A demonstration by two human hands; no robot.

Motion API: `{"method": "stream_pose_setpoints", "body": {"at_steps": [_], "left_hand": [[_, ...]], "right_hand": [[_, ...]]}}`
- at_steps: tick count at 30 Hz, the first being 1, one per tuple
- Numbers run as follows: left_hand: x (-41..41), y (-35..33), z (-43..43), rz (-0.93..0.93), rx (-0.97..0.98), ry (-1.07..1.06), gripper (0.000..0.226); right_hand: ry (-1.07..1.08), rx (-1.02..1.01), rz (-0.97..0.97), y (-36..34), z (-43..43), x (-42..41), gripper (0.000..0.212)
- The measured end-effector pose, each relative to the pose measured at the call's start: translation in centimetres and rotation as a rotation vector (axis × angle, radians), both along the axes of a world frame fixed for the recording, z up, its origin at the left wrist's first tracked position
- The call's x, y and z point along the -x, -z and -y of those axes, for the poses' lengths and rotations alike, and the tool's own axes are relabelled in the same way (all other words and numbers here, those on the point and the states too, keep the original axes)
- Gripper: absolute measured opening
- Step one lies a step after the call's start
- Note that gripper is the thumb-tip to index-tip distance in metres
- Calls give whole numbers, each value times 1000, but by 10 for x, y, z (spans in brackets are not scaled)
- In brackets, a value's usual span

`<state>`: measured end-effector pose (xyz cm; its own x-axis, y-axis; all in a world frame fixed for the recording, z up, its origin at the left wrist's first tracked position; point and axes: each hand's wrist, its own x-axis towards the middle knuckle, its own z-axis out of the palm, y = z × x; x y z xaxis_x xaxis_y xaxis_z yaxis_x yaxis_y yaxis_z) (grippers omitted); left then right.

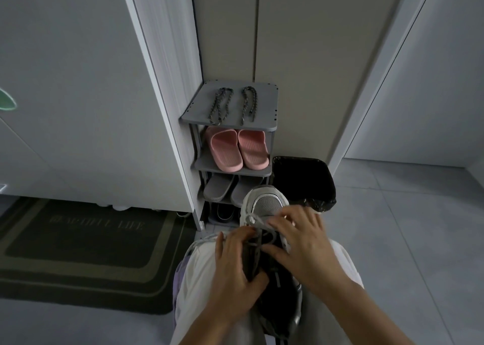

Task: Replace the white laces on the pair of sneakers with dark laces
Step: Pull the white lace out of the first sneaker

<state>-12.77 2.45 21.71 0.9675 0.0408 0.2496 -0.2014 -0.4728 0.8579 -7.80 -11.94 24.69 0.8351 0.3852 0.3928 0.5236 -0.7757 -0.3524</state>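
Fingers (pixel 235 237) of the left hand (pixel 235 268) are curled round the left side of a sneaker (pixel 267 203), with the thumb pressed against its dark collar, so the shoe is grasped firmly. The sneaker is held on the person's lap, over pale trousers (pixel 199 279), its grey-and-white toe pointed to 12 o'clock. The right hand (pixel 306 242) is laid over the laced part from 3 o'clock. Its bent fingers and thumb are closed on the white lace (pixel 255 220), which is seen threaded across the upper eyelets.

At 12 o'clock from the sneaker a grey shoe rack (pixel 227 124) is set against the wall. On its top shelf 2 dark laces (pixel 221 106) are laid side by side, each folded into a long loop, well apart from both hands. A pair of pink slippers (pixel 238 148) is kept on the shelf below, and grey slippers (pixel 220 187) on the shelf under that. A bin (pixel 303 179) lined with a black bag is placed just beside the rack at 3 o'clock. A dark doormat (pixel 78 245) is spread on the floor at 9 o'clock.
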Motion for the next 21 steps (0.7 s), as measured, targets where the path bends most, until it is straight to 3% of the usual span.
{"method": "stream_pose_setpoints", "body": {"at_steps": [3,7,12,16,18,21], "left_hand": [[0,-2,-1,-28,52,-5,58],[0,1,-3,-37,79,-7,56],[0,4,-2,-67,91,-19,54],[0,8,-1,-92,138,-34,53],[0,9,-1,-98,167,-40,55],[-1,11,-2,-90,166,-39,55]], "right_hand": [[13,-14,-206,0,-4,-9,45],[-22,-7,-429,-2,-1,-12,30],[4,-31,-407,-3,-2,-7,30],[42,-201,-446,-21,16,-8,29],[27,-50,-529,-25,15,-8,14],[-32,297,-398,-19,-6,-6,48]]}}
